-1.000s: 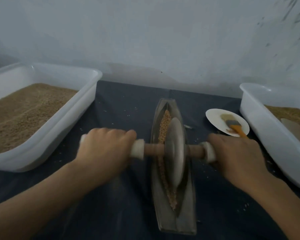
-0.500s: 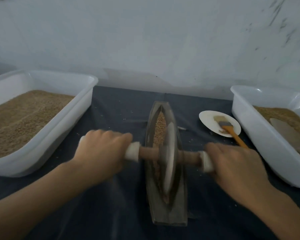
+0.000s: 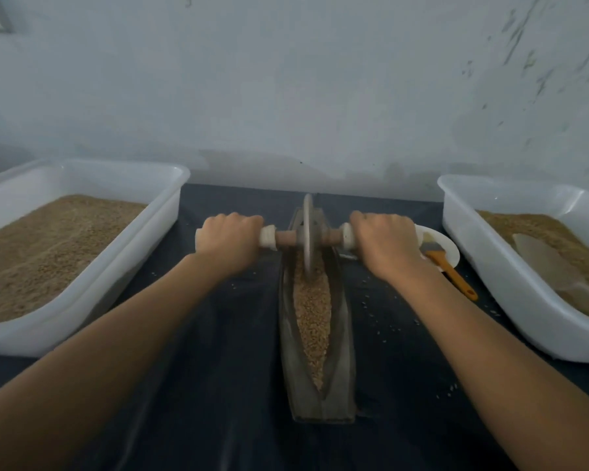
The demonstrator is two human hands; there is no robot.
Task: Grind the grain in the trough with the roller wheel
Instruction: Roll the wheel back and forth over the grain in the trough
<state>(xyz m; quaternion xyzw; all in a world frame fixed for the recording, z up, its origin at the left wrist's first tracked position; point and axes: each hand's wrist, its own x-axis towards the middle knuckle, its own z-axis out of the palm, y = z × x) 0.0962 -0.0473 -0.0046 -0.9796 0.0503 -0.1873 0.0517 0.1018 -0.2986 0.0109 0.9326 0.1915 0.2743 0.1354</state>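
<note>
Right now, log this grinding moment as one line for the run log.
left hand: grips axle | right hand: grips axle | roller wheel: upright, trough far end | grain: exposed nearside

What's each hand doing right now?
Left hand: grips the left handle of the roller wheel.
Right hand: grips its right handle.

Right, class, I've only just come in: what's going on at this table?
A person is grinding grain in a long narrow trough with a roller wheel. The left hand and right hand each grip one end of the wheel's axle, and the wheel sits at the trough's far end. Much of the grain nearer the person looks whole. A white tub of grain stands on either side, and an orange-handled brush lies on a small plate to the right.
</note>
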